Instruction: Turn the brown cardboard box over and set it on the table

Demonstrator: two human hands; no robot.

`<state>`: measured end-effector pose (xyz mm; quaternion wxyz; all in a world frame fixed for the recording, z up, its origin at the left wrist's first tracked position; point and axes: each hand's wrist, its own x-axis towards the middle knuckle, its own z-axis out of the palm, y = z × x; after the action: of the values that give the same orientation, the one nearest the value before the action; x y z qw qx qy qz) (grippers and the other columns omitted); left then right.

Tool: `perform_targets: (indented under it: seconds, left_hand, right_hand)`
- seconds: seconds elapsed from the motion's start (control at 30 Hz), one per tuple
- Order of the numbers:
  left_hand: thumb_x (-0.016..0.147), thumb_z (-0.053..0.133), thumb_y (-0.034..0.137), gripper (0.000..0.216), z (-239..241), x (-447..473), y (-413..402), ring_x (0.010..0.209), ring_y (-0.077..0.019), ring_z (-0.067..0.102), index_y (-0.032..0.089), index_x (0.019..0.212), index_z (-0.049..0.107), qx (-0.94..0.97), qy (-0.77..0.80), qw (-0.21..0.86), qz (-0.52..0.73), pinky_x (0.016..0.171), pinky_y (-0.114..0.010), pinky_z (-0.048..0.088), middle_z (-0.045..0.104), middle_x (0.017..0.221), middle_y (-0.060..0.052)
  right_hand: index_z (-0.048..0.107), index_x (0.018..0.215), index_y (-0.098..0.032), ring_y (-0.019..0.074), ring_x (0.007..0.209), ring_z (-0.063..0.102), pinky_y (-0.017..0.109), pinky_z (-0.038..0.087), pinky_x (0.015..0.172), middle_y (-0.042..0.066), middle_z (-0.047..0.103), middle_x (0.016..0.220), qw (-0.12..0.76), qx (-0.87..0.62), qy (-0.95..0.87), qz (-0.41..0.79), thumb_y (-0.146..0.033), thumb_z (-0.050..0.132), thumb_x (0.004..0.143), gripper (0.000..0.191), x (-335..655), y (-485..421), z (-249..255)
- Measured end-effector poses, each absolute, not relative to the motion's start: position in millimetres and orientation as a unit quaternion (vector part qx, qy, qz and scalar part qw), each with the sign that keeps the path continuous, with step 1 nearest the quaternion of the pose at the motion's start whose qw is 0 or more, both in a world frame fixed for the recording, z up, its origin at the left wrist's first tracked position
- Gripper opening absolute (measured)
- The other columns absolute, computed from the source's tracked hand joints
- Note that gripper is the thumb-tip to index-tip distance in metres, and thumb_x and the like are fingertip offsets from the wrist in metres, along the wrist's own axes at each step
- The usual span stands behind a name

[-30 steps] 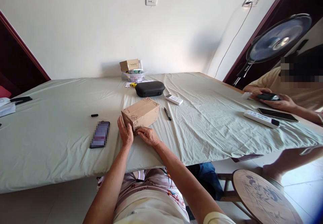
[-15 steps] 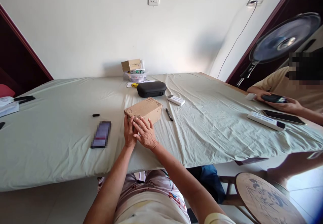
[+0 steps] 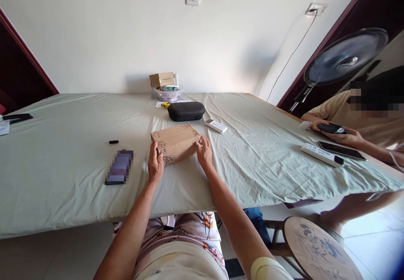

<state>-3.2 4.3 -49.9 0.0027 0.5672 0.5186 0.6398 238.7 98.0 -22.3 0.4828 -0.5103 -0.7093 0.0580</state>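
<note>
One cardboard box (image 3: 176, 143) between two hands (image 3: 155, 165)

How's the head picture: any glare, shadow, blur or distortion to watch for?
All in the head view: left hand, right hand and brown rectangular cardboard box look fairly clear; a soft grey shadow falls on the white wall; glare washes out the pale tiled floor at lower right; blades blur on the round dark fan; wide-angle distortion stretches the edges.

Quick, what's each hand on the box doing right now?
Left hand: holding the cardboard box at its left end.
Right hand: holding the same box's right end.
</note>
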Motion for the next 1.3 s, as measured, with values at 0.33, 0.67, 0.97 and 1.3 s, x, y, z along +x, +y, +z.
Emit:
perform_targets:
  seconds: [0.33,0.67,0.97,1.3]
  left_hand:
    - [0.085,0.063,0.025,0.053,-63.8,-11.4,11.3,0.128,-0.0392,0.066,0.01,0.136,0.057,0.477,0.72,0.073,0.499,0.109,-0.056,0.053,0.068,0.133,-0.026]
    - [0.089,0.06,0.033,0.039,-59.6,-15.5,8.8,0.113,-0.0325,0.071,0.015,0.125,0.062,0.475,0.682,0.042,0.555,0.101,-0.048,0.056,0.073,0.118,-0.019]
    - [0.101,0.044,0.063,0.059,-52.7,-13.5,0.6,0.113,-0.0279,0.066,0.016,0.131,0.061,0.476,0.587,-0.052,0.654,0.099,-0.042,0.055,0.066,0.121,-0.018]
    - [0.102,0.051,0.052,0.062,-45.3,-0.9,-3.3,0.145,-0.0389,0.051,0.01,0.148,0.054,0.5,0.628,-0.144,0.579,0.122,-0.058,0.038,0.057,0.149,-0.028]
  right_hand:
    - [0.069,0.105,-0.022,0.0193,0.084,0.068,0.029,0.051,0.078,0.007,0.074,0.098,0.393,-0.513,-0.746,0.161,-0.037,0.059,0.098,0.019,227.3,83.9,-41.7]
    - [0.069,0.101,-0.02,0.019,0.078,0.066,0.031,0.052,0.077,0.005,0.071,0.089,0.429,-0.508,-0.718,0.206,-0.037,0.064,0.093,0.019,228.9,81.1,-31.9]
    - [0.064,0.127,-0.021,0.0182,0.07,0.056,0.032,0.051,0.07,0.0,0.057,0.077,0.603,-0.39,-0.657,0.232,-0.063,0.046,0.101,0.053,232.6,58.9,-14.0]
    - [0.07,0.125,-0.022,0.0269,0.098,0.067,0.044,0.054,0.092,0.014,0.072,0.112,0.596,-0.433,-0.675,0.034,-0.052,0.048,0.104,0.043,228.4,58.0,-14.9]
